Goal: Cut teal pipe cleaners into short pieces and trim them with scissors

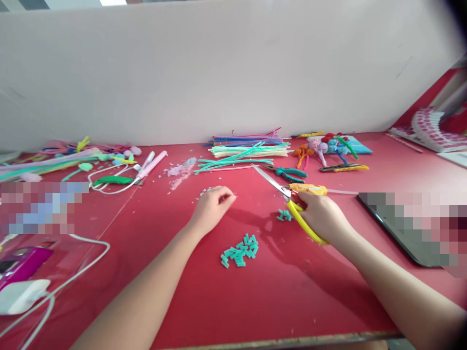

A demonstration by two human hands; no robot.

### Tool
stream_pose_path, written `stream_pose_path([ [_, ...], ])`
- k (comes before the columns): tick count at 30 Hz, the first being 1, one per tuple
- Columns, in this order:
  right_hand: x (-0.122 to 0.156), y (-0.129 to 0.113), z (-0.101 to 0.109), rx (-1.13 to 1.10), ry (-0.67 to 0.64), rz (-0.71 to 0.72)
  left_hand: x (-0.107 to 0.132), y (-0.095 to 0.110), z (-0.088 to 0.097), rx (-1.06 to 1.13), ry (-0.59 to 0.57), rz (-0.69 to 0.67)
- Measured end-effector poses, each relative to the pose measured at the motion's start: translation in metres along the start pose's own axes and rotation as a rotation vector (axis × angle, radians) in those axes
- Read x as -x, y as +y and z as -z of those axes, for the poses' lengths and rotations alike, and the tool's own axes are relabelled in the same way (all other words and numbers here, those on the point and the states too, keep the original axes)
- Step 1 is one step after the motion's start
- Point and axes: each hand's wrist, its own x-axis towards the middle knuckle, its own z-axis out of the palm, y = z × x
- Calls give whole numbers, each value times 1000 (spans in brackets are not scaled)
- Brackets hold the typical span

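Note:
My right hand (324, 216) is closed around the yellow-handled scissors (301, 221), whose metal blades point up and to the left. Thumb and fingertips of my left hand (212, 209) are pinched together just above the table; anything between them is too small to make out. In front of my hands lies a pile of short teal pipe cleaner pieces (240, 251). A smaller cluster of teal pieces (284, 215) sits beside the scissors. Behind my left hand are a few tiny green scraps (204, 192).
Bundled pipe cleaners (248, 148) lie along the white partition (226, 68). Pliers (290, 173), a yellow glue gun (308, 188) and fuzzy flowers (328, 144) are at the back right. Leftward are a pink hair straightener (151, 165) and white cables (105, 243). A dark tablet (390, 233) lies right.

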Motion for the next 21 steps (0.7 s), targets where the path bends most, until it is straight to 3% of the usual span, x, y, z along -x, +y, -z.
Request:
stream_pose_path([
  [3,2,-4,8,-11,-7,23,10,16,4,151,-369,-81],
  [6,3,-10,17,-18,-12,57,16,25,5,180,-518,-96],
  [10,0,-23,20,-7,-22,136,18,28,6,154,-544,-146],
  [15,-4,-34,9,44,-5,183,19,28,5,120,-507,-178],
  [18,-2,-33,6,0,-13,195,19,27,2,185,-438,-97],
  [21,5,-32,8,-213,-135,208,18,31,-3,351,-351,41],
])
